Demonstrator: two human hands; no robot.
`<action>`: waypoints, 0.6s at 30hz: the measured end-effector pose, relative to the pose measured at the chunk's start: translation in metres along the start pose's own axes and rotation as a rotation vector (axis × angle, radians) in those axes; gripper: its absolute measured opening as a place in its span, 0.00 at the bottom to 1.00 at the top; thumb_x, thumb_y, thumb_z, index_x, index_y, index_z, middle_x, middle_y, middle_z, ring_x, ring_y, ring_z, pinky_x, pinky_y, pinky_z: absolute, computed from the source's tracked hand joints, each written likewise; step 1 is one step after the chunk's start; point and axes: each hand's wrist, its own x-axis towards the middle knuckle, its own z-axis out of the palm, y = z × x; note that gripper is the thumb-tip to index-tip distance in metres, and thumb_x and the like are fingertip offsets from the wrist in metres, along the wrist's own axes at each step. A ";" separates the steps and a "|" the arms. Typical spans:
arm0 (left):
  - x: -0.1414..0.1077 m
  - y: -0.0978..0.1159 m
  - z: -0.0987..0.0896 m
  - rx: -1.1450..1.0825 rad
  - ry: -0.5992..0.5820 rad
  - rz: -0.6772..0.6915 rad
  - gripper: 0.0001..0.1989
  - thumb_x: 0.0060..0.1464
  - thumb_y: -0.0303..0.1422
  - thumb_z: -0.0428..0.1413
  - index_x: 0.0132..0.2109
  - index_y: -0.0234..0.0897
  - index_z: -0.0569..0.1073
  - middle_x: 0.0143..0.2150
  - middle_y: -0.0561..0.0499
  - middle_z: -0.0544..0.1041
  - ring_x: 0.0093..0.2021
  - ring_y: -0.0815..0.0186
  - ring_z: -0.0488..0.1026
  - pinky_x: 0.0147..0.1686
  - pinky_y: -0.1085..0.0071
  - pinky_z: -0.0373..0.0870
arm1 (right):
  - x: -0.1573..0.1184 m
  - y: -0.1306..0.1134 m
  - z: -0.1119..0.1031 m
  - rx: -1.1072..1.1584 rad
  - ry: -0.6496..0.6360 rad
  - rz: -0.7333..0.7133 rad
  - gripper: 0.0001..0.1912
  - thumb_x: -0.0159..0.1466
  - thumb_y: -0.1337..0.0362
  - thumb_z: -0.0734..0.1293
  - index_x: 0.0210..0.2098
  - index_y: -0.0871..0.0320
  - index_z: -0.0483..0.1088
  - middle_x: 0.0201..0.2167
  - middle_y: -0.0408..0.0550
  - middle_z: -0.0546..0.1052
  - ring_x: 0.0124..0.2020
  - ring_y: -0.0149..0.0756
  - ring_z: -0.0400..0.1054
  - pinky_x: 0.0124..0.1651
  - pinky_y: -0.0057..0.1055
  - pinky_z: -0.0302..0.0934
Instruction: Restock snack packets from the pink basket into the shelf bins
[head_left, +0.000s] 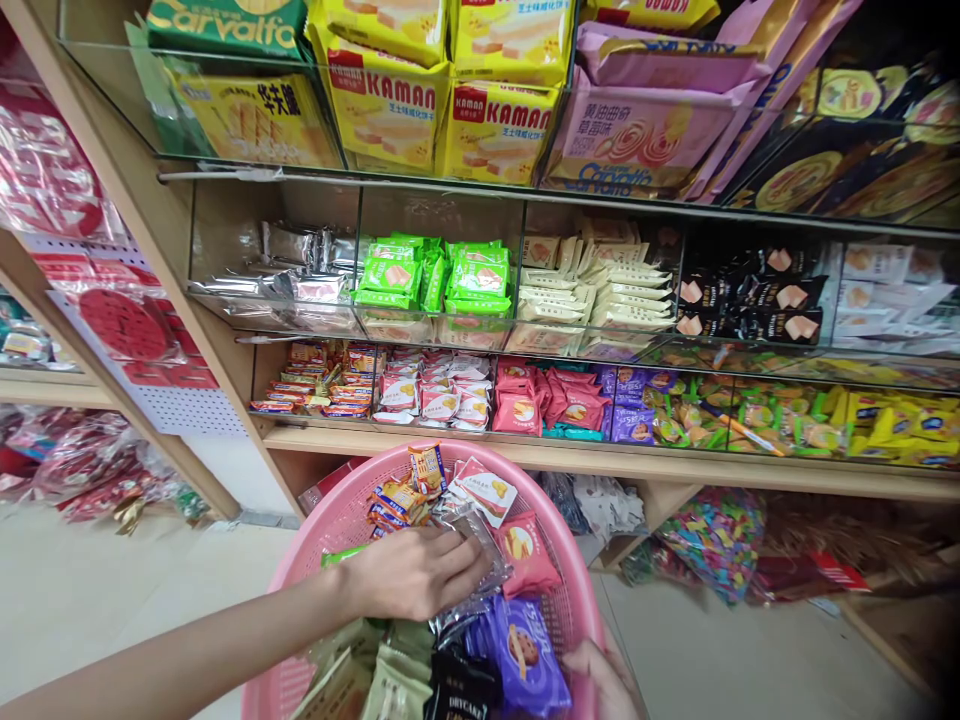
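A pink plastic basket (564, 500) full of small wrapped snacks is in front of me, below the shelves. My left hand (420, 572) reaches into it from the left, fingers curled over a shiny silver snack packet (480, 535); the fingertips are partly hidden. At the lower right, my right hand (606, 672) grips the basket's side. Around my left hand lie orange packets (397, 500), a white packet (484, 488), a red-pink packet (527, 553), purple cookie packets (525, 655), a black packet (461, 685) and beige-green packets (394, 685).
Glass-fronted shelf compartments hold green packets (476, 280), cream packets (630, 285), black packets (780, 295) and red-pink packets (517, 400). Large yellow biscuit bags (382, 100) stand above. A wooden ledge (712, 465) runs just behind the basket. Bagged goods (712, 535) lie below it.
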 end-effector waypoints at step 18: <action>-0.011 -0.004 -0.001 -0.009 -0.004 -0.063 0.16 0.60 0.26 0.45 0.54 0.31 0.64 0.50 0.40 0.71 0.45 0.62 0.70 0.43 0.66 0.70 | 0.005 0.005 -0.004 0.006 0.033 0.009 0.32 0.40 0.67 0.66 0.47 0.57 0.63 0.18 0.37 0.71 0.18 0.34 0.63 0.22 0.28 0.58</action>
